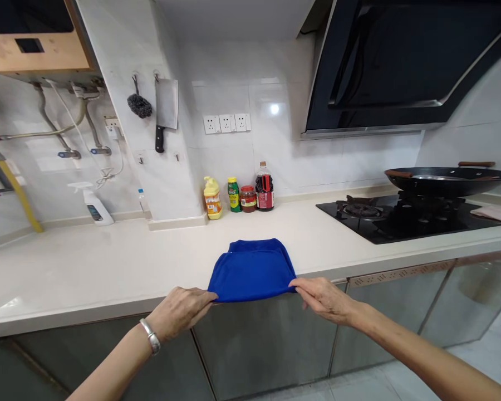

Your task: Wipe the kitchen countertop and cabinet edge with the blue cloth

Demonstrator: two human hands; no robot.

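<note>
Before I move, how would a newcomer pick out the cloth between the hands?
On the long white counter, look left of the black stove. At the front edge, the left hand and right hand pinch the near corners of a folded cloth. It is plain deep blue, unlike the pale cloth at the stove's right end.

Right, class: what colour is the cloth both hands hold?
The cloth is deep blue, shown in the head view.
</note>
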